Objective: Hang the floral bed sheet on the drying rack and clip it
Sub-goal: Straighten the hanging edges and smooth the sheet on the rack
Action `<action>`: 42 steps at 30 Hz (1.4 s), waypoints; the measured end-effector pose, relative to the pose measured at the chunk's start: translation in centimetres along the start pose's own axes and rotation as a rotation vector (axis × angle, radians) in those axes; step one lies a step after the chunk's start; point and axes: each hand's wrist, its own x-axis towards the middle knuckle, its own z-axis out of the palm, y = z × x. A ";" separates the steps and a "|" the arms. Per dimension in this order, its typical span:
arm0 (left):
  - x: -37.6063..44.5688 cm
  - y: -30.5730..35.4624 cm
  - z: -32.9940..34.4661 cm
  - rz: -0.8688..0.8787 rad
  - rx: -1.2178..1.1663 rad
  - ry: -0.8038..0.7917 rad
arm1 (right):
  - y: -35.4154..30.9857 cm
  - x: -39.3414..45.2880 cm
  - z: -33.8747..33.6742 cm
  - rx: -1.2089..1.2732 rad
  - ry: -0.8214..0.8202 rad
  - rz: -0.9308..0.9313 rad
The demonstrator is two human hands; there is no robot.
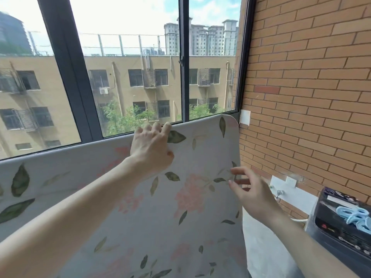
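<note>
Nearest, the left hand (149,146) gripped the floral bed sheet (124,197) at its top fold, which ran from lower left up to centre right below the window (128,63). Right hand (251,189) hovered loose-fingered at its edge; blue clips (355,217) lay lower right beside the brick wall (311,77).
</note>
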 end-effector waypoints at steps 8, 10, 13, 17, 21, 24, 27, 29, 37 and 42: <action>7.5 6.9 2.4 0.080 -0.059 0.053 | 3.3 10.6 -4.1 -0.007 0.020 0.028; 9.1 8.2 2.9 0.084 -0.057 0.066 | 4.2 13.2 -5.1 0.004 0.055 0.023; 10.7 9.7 3.3 0.063 -0.055 0.077 | 6.0 16.5 -5.9 0.001 0.063 0.044; 11.8 10.5 3.6 0.018 -0.030 0.066 | 8.3 21.3 -5.9 -0.023 0.015 0.054; 11.6 10.5 3.7 -0.064 0.028 0.095 | 10.0 26.3 -4.5 0.012 -0.153 0.025; 11.3 10.6 3.6 -0.143 0.051 0.101 | 11.1 28.5 -3.2 0.157 -0.336 0.008; 11.2 10.9 3.5 -0.226 0.073 0.118 | 12.8 29.4 -3.1 0.372 -0.533 0.038; 10.9 11.0 3.2 -0.262 0.046 0.120 | 13.8 29.8 -3.3 0.451 -0.594 0.015; 12.1 12.9 2.2 -0.377 -0.018 0.041 | 14.8 34.2 -3.2 0.477 -0.577 -0.186; 13.0 13.3 1.4 -0.455 -0.043 -0.098 | 10.9 36.5 -3.2 0.661 -0.418 -0.220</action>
